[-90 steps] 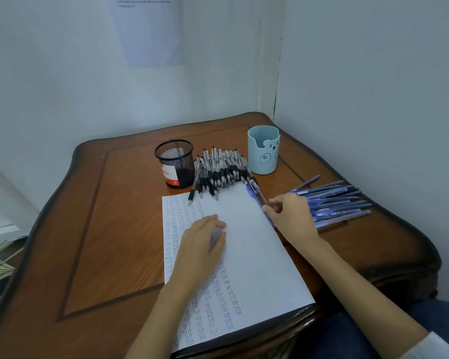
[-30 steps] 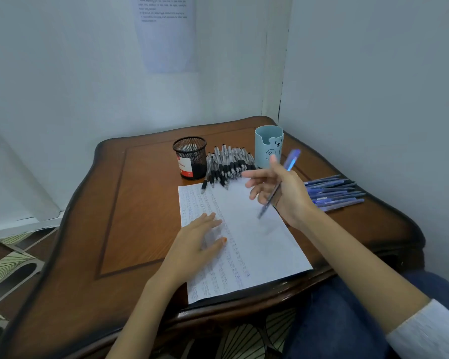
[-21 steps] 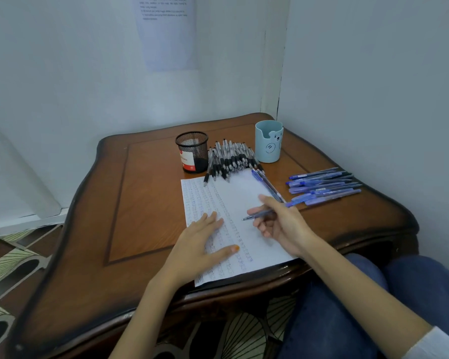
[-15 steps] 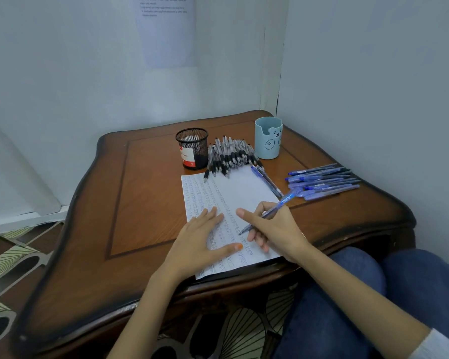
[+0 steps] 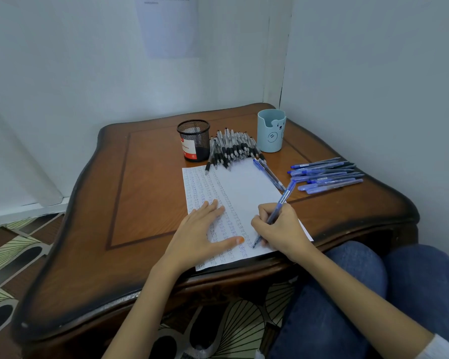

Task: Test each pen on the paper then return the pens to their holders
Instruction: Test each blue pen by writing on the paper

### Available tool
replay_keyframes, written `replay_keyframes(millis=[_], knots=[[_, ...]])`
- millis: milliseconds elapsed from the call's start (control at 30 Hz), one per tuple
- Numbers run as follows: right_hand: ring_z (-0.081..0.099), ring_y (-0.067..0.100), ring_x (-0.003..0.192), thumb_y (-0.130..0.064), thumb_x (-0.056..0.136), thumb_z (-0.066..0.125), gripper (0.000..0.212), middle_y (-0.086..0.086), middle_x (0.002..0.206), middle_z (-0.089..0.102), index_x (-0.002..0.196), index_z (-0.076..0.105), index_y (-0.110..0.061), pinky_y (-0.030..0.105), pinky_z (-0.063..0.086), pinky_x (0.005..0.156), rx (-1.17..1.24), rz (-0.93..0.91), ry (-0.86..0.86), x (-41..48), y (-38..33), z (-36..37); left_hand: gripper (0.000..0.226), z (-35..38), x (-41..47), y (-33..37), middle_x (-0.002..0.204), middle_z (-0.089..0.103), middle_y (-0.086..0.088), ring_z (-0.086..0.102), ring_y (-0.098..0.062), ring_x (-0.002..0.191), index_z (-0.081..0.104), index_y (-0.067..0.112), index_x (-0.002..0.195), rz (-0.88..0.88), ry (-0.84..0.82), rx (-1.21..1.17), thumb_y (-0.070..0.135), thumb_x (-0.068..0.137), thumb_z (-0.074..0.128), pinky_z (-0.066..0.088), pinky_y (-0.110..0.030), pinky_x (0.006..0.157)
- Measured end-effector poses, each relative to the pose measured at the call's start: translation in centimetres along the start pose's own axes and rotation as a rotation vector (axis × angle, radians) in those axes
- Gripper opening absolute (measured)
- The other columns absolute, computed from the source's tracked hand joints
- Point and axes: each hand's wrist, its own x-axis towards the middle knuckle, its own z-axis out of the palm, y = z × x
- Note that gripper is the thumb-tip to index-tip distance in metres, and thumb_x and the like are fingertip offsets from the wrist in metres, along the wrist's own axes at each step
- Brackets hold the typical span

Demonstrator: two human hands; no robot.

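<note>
On the wooden table (image 5: 145,203), a sheet of paper (image 5: 244,193) lies at the near edge. Its left part is covered in rows of small blue marks.

Left hand (image 5: 200,237): flat on the paper, fingers straight and slightly spread, thumb out to the right, holding nothing.

Right hand (image 5: 280,229): fingers curled round a blue pen (image 5: 283,200) in a writing grip. The pen tip touches the paper near its lower edge, just right of the left thumb. The barrel slants up and away to the right.

Behind the paper, a black mesh holder (image 5: 193,141) stands on the left and a light blue holder (image 5: 271,132) with a bear face on the right. A pile of black pens (image 5: 231,149) lies between them, with some tips resting on the paper's far edge. Two blue pens (image 5: 268,173) lie along the paper's right edge. A group of blue pens (image 5: 327,176) lies on the table further right, apart from the paper.
</note>
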Motion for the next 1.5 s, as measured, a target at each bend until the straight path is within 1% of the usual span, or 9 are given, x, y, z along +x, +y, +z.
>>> replay_keyframes(millis=[167, 300, 433, 567, 967, 1167, 1333, 1433, 1500], knots=[[0.053, 0.014, 0.034, 0.01, 0.084, 0.056, 0.046, -0.001, 0.043, 0.033, 0.049, 0.034, -0.011, 0.019, 0.037, 0.039, 0.005, -0.014, -0.02, 0.03, 0.18, 0.12, 0.094, -0.15, -0.09, 0.22, 0.159, 0.011, 0.015, 0.002, 0.001, 0.145, 0.027, 0.029, 0.15, -0.013, -0.01, 0.003, 0.076, 0.071, 0.051, 0.003, -0.028, 0.116], [0.049, 0.011, 0.033, 0.01, 0.083, 0.057, 0.043, 0.005, 0.046, 0.03, 0.05, 0.035, -0.007, 0.022, 0.041, 0.039, 0.008, -0.01, -0.046, 0.07, 0.01, 0.05, 0.095, -0.22, -0.1, 0.32, 0.159, 0.01, 0.015, 0.002, 0.001, 0.145, 0.027, 0.029, 0.15, -0.015, -0.015, -0.002, 0.077, 0.07, 0.05, 0.003, -0.028, 0.116], [0.048, 0.01, 0.032, 0.011, 0.083, 0.056, 0.046, -0.006, 0.041, 0.03, 0.049, 0.033, -0.01, 0.019, 0.037, 0.037, 0.013, -0.011, -0.028, 0.17, 0.18, 0.04, 0.095, -0.2, -0.11, 0.28, 0.159, 0.011, 0.015, 0.003, 0.001, 0.145, 0.028, 0.029, 0.149, -0.016, -0.011, 0.0, 0.077, 0.07, 0.05, 0.003, -0.029, 0.116], [0.051, 0.012, 0.033, 0.011, 0.082, 0.057, 0.047, -0.003, 0.042, 0.031, 0.048, 0.033, -0.011, 0.021, 0.039, 0.038, 0.007, -0.015, -0.029, 0.19, 0.15, 0.06, 0.094, -0.2, -0.11, 0.27, 0.159, 0.011, 0.015, 0.003, 0.0, 0.145, 0.028, 0.03, 0.149, -0.018, -0.012, -0.002, 0.077, 0.07, 0.051, 0.004, -0.03, 0.117], [0.049, 0.017, 0.033, 0.012, 0.082, 0.057, 0.046, -0.001, 0.043, 0.029, 0.048, 0.033, -0.01, 0.016, 0.034, 0.034, 0.053, 0.008, -0.005, 0.26, 0.22, -0.11, 0.095, -0.14, -0.03, 0.18, 0.158, 0.012, 0.015, 0.002, 0.001, 0.145, 0.029, 0.03, 0.149, -0.019, -0.01, 0.001, 0.077, 0.07, 0.051, 0.003, -0.03, 0.117], [0.042, 0.018, 0.033, 0.011, 0.081, 0.056, 0.049, 0.0, 0.044, 0.025, 0.047, 0.031, -0.012, 0.018, 0.035, 0.035, 0.04, -0.006, -0.014, 0.31, 0.32, -0.1, 0.096, -0.12, -0.06, 0.17, 0.158, 0.012, 0.015, 0.002, 0.001, 0.145, 0.029, 0.03, 0.149, -0.02, -0.007, -0.009, 0.078, 0.069, 0.051, 0.005, -0.031, 0.118], [0.043, 0.007, 0.03, 0.011, 0.082, 0.056, 0.047, -0.005, 0.042, 0.027, 0.048, 0.032, -0.011, 0.019, 0.036, 0.036, 0.01, -0.016, -0.003, 0.23, 0.45, 0.12, 0.095, -0.11, -0.05, 0.14, 0.158, 0.013, 0.015, 0.003, 0.001, 0.145, 0.03, 0.029, 0.149, -0.016, -0.002, -0.009, 0.077, 0.069, 0.051, 0.004, -0.03, 0.117], [0.043, 0.008, 0.03, 0.011, 0.083, 0.055, 0.045, 0.004, 0.044, 0.03, 0.05, 0.033, -0.009, 0.018, 0.032, 0.034, 0.054, 0.013, 0.003, 0.22, 0.35, 0.05, 0.096, -0.11, -0.1, 0.16, 0.158, 0.013, 0.015, 0.003, 0.002, 0.144, 0.03, 0.03, 0.149, -0.016, -0.001, -0.016, 0.078, 0.069, 0.051, 0.004, -0.03, 0.117], [0.042, 0.011, 0.029, 0.007, 0.087, 0.057, 0.041, 0.011, 0.048, 0.037, 0.054, 0.038, -0.006, 0.016, 0.025, 0.032, 0.2, 0.075, 0.016, 0.27, 0.21, -0.34, 0.095, -0.11, -0.1, 0.14, 0.158, 0.012, 0.016, 0.003, 0.001, 0.144, 0.03, 0.03, 0.149, -0.015, 0.002, -0.014, 0.077, 0.07, 0.052, 0.003, -0.03, 0.116]])
